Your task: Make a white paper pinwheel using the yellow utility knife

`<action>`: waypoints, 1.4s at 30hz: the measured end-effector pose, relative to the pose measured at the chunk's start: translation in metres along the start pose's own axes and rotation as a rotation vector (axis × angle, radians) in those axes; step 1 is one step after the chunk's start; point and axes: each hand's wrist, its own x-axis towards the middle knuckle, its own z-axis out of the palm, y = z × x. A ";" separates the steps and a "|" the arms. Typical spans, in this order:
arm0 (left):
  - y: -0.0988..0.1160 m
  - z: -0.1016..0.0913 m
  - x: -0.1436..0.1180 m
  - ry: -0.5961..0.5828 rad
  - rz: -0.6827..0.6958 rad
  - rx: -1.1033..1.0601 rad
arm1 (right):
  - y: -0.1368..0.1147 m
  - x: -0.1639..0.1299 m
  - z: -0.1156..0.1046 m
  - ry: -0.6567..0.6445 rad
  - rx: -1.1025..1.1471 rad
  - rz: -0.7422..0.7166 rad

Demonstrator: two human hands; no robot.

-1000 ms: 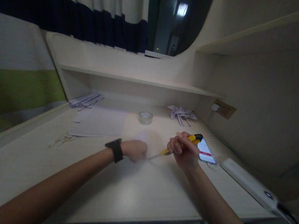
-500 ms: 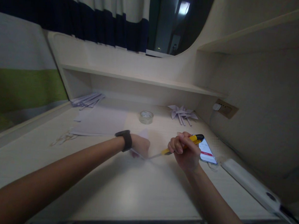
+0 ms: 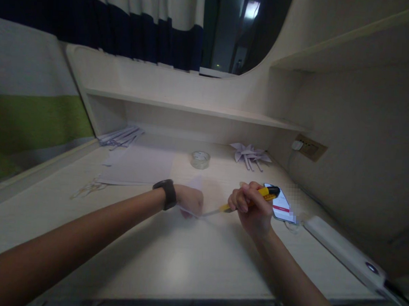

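Note:
My right hand (image 3: 253, 206) is closed around a yellow and black utility knife (image 3: 267, 191). Its thin blade points left and its tip comes close to my left hand (image 3: 190, 201). That hand is curled over a piece of white paper (image 3: 196, 182), with a pale corner showing beyond the knuckles and a thin edge below them. The fingers on the paper are mostly hidden, and whether the blade touches the paper is hard to see. A dark watch (image 3: 168, 194) is on my left wrist.
Behind my hands stands a roll of clear tape (image 3: 200, 160). Paper pinwheels (image 3: 248, 155) lie at the back right, white sheets (image 3: 138, 163) and folded paper strips (image 3: 121, 136) at the back left. A phone (image 3: 282, 205) and a long white device (image 3: 343, 251) are on the right.
My left wrist has shifted slightly left and down. My right hand and the knife are almost where they were.

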 end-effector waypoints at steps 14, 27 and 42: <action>0.002 0.001 -0.010 0.062 0.075 -0.020 | 0.000 0.001 -0.002 0.019 0.021 0.000; 0.002 0.009 -0.007 0.179 0.056 0.184 | -0.004 0.001 0.002 0.030 0.055 -0.054; -0.004 0.042 -0.026 0.617 0.315 -0.741 | -0.026 0.041 -0.065 0.548 0.075 -0.070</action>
